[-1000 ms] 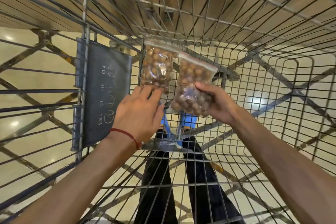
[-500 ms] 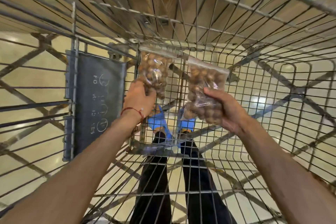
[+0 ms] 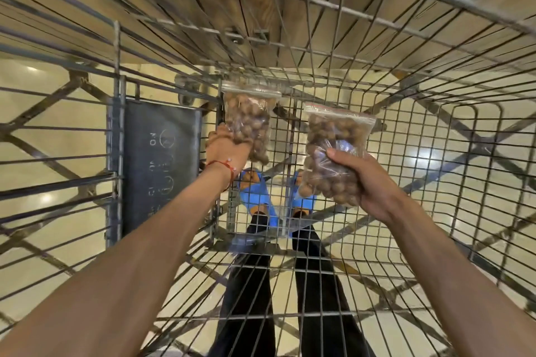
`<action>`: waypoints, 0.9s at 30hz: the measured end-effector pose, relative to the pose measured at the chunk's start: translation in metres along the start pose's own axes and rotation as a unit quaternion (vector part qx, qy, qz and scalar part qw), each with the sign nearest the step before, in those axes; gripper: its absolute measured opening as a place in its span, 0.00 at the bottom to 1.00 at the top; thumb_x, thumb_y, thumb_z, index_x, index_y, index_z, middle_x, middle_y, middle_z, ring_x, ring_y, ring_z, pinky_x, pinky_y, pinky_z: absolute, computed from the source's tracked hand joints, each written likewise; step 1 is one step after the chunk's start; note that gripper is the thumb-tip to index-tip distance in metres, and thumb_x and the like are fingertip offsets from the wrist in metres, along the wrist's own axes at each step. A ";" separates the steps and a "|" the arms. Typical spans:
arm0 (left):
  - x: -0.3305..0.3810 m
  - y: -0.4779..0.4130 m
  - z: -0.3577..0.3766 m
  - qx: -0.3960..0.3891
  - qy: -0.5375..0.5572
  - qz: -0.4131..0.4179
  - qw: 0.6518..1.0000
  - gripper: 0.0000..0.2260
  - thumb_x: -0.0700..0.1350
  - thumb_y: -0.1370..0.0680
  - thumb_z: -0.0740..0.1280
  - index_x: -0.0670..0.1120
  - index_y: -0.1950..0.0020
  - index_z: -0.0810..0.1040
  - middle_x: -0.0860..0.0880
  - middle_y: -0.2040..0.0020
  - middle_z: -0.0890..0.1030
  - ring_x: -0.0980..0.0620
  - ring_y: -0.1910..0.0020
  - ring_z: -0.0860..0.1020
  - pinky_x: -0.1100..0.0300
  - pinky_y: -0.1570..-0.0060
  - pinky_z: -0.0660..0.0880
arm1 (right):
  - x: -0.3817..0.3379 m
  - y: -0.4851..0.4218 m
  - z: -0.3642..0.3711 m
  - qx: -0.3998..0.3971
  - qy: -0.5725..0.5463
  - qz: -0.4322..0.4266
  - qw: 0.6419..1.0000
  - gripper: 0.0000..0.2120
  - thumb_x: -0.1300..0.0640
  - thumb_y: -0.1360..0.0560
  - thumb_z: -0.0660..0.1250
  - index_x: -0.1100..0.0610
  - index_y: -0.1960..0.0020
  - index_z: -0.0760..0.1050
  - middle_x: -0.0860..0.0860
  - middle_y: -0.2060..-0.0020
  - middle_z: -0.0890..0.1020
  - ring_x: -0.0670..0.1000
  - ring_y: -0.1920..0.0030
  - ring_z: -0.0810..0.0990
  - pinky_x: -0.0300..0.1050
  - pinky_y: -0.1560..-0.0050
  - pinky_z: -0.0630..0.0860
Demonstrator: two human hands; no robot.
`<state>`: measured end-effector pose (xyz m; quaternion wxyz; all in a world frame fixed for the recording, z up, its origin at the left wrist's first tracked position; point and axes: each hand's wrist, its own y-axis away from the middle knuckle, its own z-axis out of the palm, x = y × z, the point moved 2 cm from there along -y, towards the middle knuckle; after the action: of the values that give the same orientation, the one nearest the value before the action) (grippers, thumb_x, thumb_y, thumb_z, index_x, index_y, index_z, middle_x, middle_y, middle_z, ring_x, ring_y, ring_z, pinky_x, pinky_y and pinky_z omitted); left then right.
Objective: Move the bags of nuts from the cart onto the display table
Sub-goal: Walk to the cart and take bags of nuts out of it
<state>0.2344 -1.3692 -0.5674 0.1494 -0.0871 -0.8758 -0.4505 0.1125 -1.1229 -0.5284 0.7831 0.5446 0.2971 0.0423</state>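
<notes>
**Two bags of nuts held inside the wire cart**

The left bag of nuts [image 3: 248, 122] sits in the left hand [image 3: 227, 151], fingers curled round its lower edge. The right bag of nuts [image 3: 333, 151] is gripped by the right hand [image 3: 359, 180], thumb pressed across the plastic (both bags are clear, zip-sealed). Both are inside the cart [image 3: 435, 153], well apart. A red thread [image 3: 222, 165] circles the left wrist. A dark panel [image 3: 161, 165] hangs on the cart's left side. Blue shoes [image 3: 256, 191] show through the mesh.
</notes>
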 end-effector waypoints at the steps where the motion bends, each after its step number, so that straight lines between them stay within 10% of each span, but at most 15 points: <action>1: -0.002 -0.004 0.000 -0.006 0.020 -0.010 1.000 0.18 0.51 0.26 0.73 0.46 0.40 0.75 0.43 0.41 0.78 0.44 0.41 0.77 0.55 0.43 0.75 | 0.001 -0.002 0.000 0.001 -0.001 -0.001 1.000 0.33 0.43 0.31 0.82 0.64 0.36 0.80 0.73 0.43 0.83 0.56 0.67 0.80 0.40 0.71 0.73; 7: -0.006 -0.019 0.002 -0.032 0.127 -0.031 0.991 0.18 0.48 0.30 0.74 0.44 0.42 0.79 0.51 0.57 0.77 0.53 0.56 0.75 0.55 0.46 0.76 | 0.006 -0.009 -0.001 0.013 -0.001 0.006 1.000 0.36 0.42 0.33 0.84 0.64 0.36 0.80 0.72 0.45 0.84 0.55 0.70 0.79 0.42 0.68 0.71; 13: -0.005 -0.004 0.008 0.005 0.103 -0.040 0.994 0.17 0.52 0.31 0.74 0.50 0.46 0.77 0.49 0.39 0.76 0.51 0.42 0.74 0.68 0.59 0.68 | 0.006 -0.010 0.003 0.018 -0.009 0.012 1.000 0.34 0.42 0.32 0.83 0.63 0.37 0.80 0.73 0.45 0.84 0.56 0.66 0.78 0.42 0.67 0.70; 18: 0.000 0.001 0.015 -0.028 0.145 -0.023 0.989 0.15 0.45 0.27 0.77 0.53 0.56 0.70 0.51 0.53 0.78 0.47 0.49 0.79 0.52 0.43 0.77 | 0.002 -0.006 0.004 0.027 -0.017 0.018 0.999 0.33 0.41 0.33 0.83 0.62 0.38 0.82 0.72 0.44 0.84 0.57 0.64 0.80 0.43 0.63 0.71; 27: 0.018 0.010 0.021 -0.109 0.187 -0.091 0.972 0.13 0.48 0.26 0.78 0.52 0.51 0.74 0.54 0.58 0.77 0.60 0.68 0.74 0.73 0.82 0.68 | -0.003 0.006 0.005 0.032 -0.033 0.023 0.999 0.25 0.50 0.29 0.82 0.63 0.39 0.82 0.67 0.45 0.86 0.59 0.62 0.83 0.45 0.68 0.79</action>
<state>0.2168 -1.3464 -0.5651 0.2581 0.0629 -0.7823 -0.5633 0.1139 -1.1257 -0.5209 0.7735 0.5774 0.2594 0.0325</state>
